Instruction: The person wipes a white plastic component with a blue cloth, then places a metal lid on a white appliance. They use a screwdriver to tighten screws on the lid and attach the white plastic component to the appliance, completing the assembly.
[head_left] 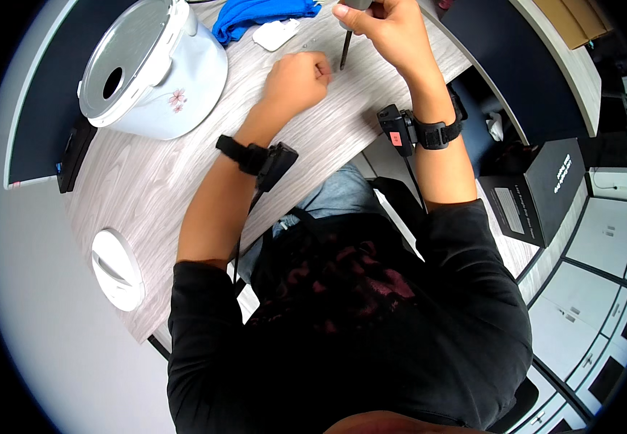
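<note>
My right hand (393,29) is closed round the grey handle of a screwdriver (346,49), near the far edge of the view. Its dark shaft points down at the tabletop, the tip just right of my left hand (299,81). The fingers of that left hand are curled close to the table; whatever they hold, if anything, is hidden. Beyond it lies a small white plastic piece (276,34), with a few tiny bits beside it. To the left stands a white rice cooker body (190,79) with a flower print and a metal top with a dark round hole.
A blue cloth (255,16) lies at the far side of the wood-grain table (161,188). A round white lid (117,270) with a handle rests near the left edge. On the right is a black box (544,192). Dark partitions (46,87) border the desk.
</note>
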The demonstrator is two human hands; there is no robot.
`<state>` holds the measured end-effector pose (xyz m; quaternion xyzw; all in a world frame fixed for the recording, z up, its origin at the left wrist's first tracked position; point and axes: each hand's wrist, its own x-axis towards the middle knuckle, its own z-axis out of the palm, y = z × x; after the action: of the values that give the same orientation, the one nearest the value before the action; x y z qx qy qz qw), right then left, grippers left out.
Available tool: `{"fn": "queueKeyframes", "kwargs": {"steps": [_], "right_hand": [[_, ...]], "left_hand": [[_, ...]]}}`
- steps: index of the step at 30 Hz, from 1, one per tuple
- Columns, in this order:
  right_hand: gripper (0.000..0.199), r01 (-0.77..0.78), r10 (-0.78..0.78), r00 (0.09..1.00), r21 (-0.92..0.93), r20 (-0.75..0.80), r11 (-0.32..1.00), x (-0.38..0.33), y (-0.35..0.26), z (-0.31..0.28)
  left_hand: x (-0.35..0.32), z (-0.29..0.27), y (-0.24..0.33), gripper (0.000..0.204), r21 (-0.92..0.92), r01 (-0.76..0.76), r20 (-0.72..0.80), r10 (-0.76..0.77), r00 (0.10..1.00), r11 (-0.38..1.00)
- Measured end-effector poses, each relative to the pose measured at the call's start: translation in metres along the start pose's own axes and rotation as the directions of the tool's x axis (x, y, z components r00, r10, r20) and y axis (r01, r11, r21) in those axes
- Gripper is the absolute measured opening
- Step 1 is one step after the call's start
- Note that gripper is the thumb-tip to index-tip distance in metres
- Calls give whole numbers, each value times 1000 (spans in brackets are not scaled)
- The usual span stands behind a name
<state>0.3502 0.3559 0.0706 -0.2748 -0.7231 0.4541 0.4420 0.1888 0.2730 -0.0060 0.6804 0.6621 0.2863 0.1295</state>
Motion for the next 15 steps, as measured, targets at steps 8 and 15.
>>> {"fn": "queueKeyframes", "kwargs": {"steps": [8, 15], "right_hand": [[15, -97, 58, 986, 258, 153, 961, 3, -10, 42], [21, 1, -101, 974, 439, 205, 898, 3, -36, 84]], "left_hand": [[-63, -63, -6, 12, -236, 174, -58, -193, 980, 956], [-120, -95, -5, 10, -466, 280, -116, -372, 921, 839]]}}
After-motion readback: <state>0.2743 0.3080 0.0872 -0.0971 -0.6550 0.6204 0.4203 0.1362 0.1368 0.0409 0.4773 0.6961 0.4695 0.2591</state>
